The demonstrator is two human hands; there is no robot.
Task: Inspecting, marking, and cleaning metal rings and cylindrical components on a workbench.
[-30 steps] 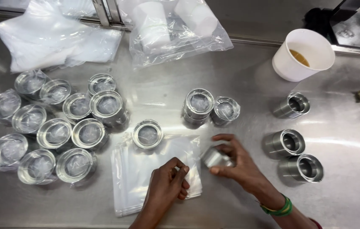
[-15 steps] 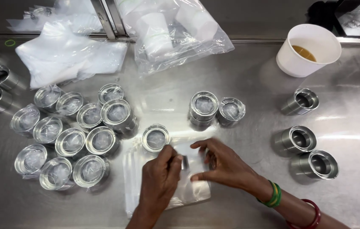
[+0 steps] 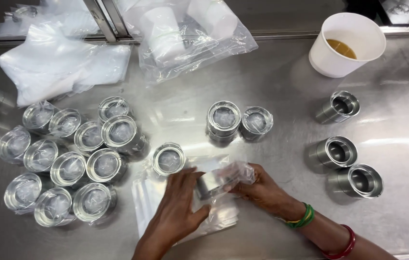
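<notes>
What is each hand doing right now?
Left hand: closed on the metal cup.
Right hand: gripping the clear plastic bag around that cup.

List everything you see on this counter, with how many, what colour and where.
Bagged metal cups: about eleven, silver in clear plastic, left cluster.
Bagged cups: two, centre; one more by the bag stack.
Bare metal cups: three, silver, right; more at the left edge.
Paper cup: one, white, brown liquid, top right.
Flat plastic bags: stack, clear, under the hands.
Bag bundles: clear and white, top left and top centre.
Counter: steel.
Left hand and right hand: holding a metal cup in a clear bag.
</notes>
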